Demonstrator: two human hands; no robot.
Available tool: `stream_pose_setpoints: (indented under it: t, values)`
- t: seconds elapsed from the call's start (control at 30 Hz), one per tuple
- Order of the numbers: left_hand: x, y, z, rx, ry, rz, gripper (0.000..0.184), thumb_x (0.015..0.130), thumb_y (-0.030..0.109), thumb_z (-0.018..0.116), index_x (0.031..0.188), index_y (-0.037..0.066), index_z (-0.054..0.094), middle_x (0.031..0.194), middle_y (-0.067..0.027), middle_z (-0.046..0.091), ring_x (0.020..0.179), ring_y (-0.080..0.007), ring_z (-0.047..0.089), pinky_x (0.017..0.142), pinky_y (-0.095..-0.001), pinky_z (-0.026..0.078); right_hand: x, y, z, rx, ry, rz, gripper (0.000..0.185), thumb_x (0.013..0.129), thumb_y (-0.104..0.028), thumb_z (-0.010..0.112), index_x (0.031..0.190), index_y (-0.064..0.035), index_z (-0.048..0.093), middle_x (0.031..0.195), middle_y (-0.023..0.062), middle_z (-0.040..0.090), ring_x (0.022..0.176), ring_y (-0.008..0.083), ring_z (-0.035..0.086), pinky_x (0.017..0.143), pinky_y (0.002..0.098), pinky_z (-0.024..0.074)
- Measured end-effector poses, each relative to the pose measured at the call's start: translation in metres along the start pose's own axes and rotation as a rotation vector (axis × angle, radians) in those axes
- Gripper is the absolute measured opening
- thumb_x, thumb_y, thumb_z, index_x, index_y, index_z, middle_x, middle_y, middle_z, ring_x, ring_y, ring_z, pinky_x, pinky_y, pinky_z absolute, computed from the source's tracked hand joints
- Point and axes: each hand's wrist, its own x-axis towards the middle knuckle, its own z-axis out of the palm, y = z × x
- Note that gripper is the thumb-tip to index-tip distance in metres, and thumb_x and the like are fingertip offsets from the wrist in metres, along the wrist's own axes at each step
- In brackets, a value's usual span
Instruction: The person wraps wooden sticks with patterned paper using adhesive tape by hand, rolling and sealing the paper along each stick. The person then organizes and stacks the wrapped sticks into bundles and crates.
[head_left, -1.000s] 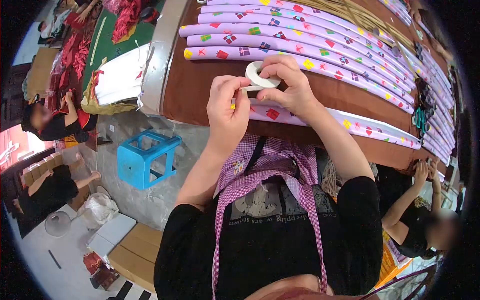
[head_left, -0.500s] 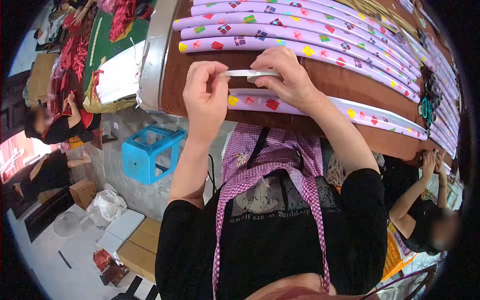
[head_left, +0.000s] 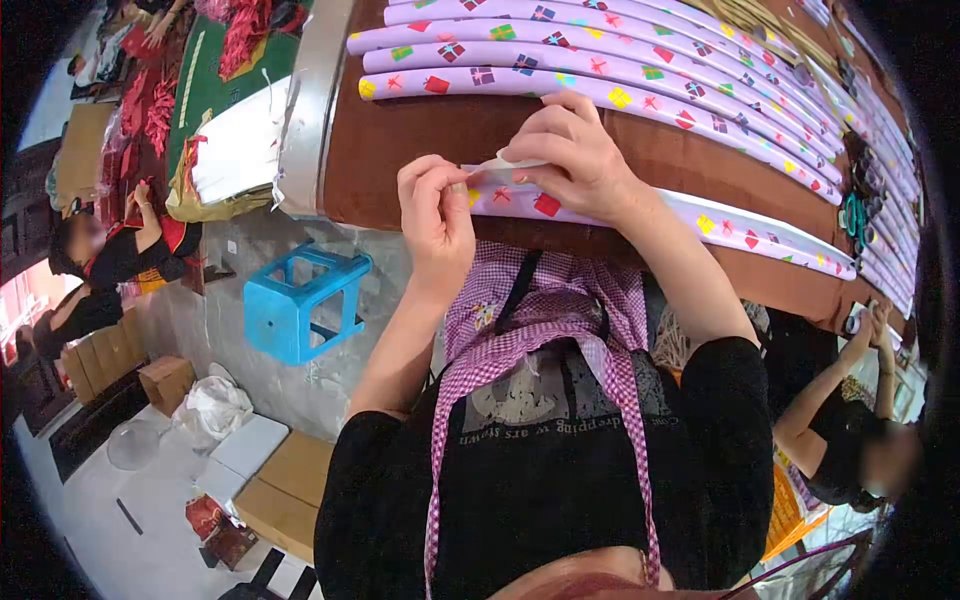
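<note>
My right hand [head_left: 580,158] is closed around a white roll of tape [head_left: 514,162] above the near edge of the table. My left hand [head_left: 440,215] pinches the free end of the tape strip, its fingertips at the left end of a lilac roll of gift-patterned wrapping paper [head_left: 545,204]. That paper roll lies along the table's front edge, a pale strip of its inner side showing on the right. Both forearms reach across it, and my fingers partly hide the strip.
Several finished-looking lilac paper rolls [head_left: 480,80] lie farther back on the brown table [head_left: 390,135]. Teal-handled scissors [head_left: 853,216] rest at the right. A blue stool [head_left: 300,305] stands on the floor at the left. A co-worker's hands [head_left: 875,325] are at the table's right end.
Both hands have come closer to the near paper roll, the left moving down and right. The tape strip, stretched level above the table before, now reaches down at the roll's left end.
</note>
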Motion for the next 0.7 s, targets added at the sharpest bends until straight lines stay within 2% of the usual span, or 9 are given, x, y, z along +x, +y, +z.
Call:
stream_pose_setpoints:
  t: [0.17, 0.23, 0.27, 0.33, 0.37, 0.63, 0.7]
  values:
    - [-0.002, -0.002, 0.003, 0.076, 0.048, 0.049, 0.011, 0.092, -0.004, 0.055, 0.100, 0.002, 0.058, 0.105, -0.0130, 0.056, 0.091, -0.0241, 0.057, 0.077, -0.0331, 0.049, -0.001, -0.003, -0.001, -0.035, 0.012, -0.030, 0.035, 0.068, -0.008, 0.079, 0.102, -0.0134, 0.069, 0.093, 0.0023, 0.060, 0.092, 0.0230, 0.056, 0.092, 0.0409, 0.0409]
    - [-0.005, -0.002, 0.004, -0.204, -0.015, -0.209, 0.013, 0.090, -0.005, 0.055, 0.101, 0.002, 0.058, 0.101, -0.0122, 0.060, 0.092, -0.0259, 0.058, 0.081, -0.0358, 0.048, -0.001, -0.005, -0.002, -0.043, 0.009, -0.038, 0.035, 0.068, -0.007, 0.079, 0.101, -0.0141, 0.070, 0.093, 0.0026, 0.060, 0.090, 0.0232, 0.055, 0.090, 0.0402, 0.0410]
    - [-0.006, -0.002, 0.003, -0.201, -0.011, -0.211, 0.013, 0.090, -0.005, 0.055, 0.101, 0.002, 0.058, 0.101, -0.0122, 0.060, 0.092, -0.0259, 0.058, 0.081, -0.0358, 0.048, 0.000, -0.006, -0.002, -0.031, 0.021, -0.046, 0.034, 0.068, -0.007, 0.079, 0.100, -0.0139, 0.069, 0.094, 0.0031, 0.060, 0.089, 0.0232, 0.055, 0.088, 0.0395, 0.0408]
    - [-0.006, -0.004, 0.002, 0.083, -0.127, -0.108, 0.020, 0.085, -0.007, 0.054, 0.103, 0.002, 0.058, 0.097, -0.0120, 0.063, 0.092, -0.0291, 0.059, 0.083, -0.0391, 0.046, 0.001, -0.010, -0.001, -0.012, 0.029, -0.058, 0.033, 0.068, -0.007, 0.079, 0.099, -0.0137, 0.069, 0.095, 0.0036, 0.060, 0.088, 0.0233, 0.055, 0.087, 0.0388, 0.0406]
    - [-0.006, -0.006, 0.003, 0.172, -0.121, -0.020, 0.026, 0.081, -0.008, 0.054, 0.105, 0.003, 0.059, 0.098, -0.0119, 0.063, 0.092, -0.0308, 0.059, 0.082, -0.0408, 0.045, 0.000, -0.011, -0.001, -0.016, 0.025, -0.058, 0.033, 0.067, -0.007, 0.078, 0.098, -0.0132, 0.068, 0.096, 0.0040, 0.060, 0.088, 0.0234, 0.055, 0.086, 0.0385, 0.0404]
    - [-0.007, -0.010, 0.007, 0.286, -0.105, 0.033, 0.023, 0.083, -0.006, 0.055, 0.103, 0.005, 0.059, 0.098, -0.0079, 0.066, 0.092, -0.0287, 0.060, 0.082, -0.0401, 0.042, -0.002, -0.025, -0.010, -0.160, -0.100, -0.047, 0.032, 0.068, -0.009, 0.076, 0.098, -0.0120, 0.065, 0.100, 0.0046, 0.061, 0.087, 0.0223, 0.057, 0.084, 0.0398, 0.0399]
    - [-0.007, -0.011, 0.009, 0.302, -0.091, 0.034, 0.022, 0.084, -0.006, 0.055, 0.103, 0.005, 0.059, 0.098, -0.0076, 0.066, 0.092, -0.0287, 0.060, 0.082, -0.0401, 0.042, -0.003, -0.028, -0.016, -0.241, -0.162, 0.025, 0.032, 0.069, -0.007, 0.074, 0.099, -0.0119, 0.065, 0.100, 0.0045, 0.060, 0.087, 0.0215, 0.057, 0.086, 0.0401, 0.0396]
